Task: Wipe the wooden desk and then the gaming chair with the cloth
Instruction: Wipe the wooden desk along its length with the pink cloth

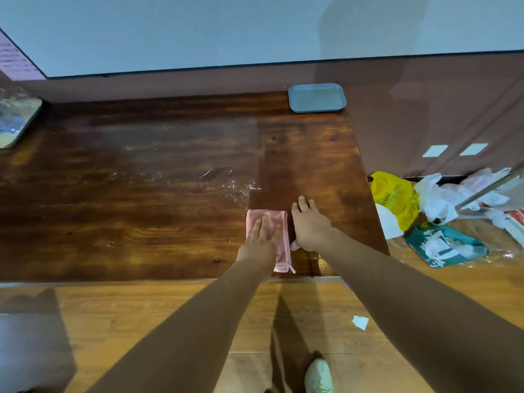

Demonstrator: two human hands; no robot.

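Desk-wiping stage: pink cloth [279,222] folded near the wooden desk's [141,194] front right edge, left hand [262,236] pressing it flat-fingered, right hand [310,225] spread on bare wood just beside; next, probably a leftward sweep over the white specks [235,188].

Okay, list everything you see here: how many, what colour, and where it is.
desk: one, dark brown wood, across the middle
cloth: one, pink, front right of desk
blue tray: one, blue, back right corner of desk
grey tray: one, silvery grey, left edge of desk, partly cut off
specks: many, white, mid desk, just behind the cloth
bags: several, yellow, white and teal, on the floor right of desk
scrap: one, white, on the floor in front of desk
shoe: one, pale, bottom edge
left hand: one, flat on the cloth
right hand: one, fingers spread on desk beside the cloth
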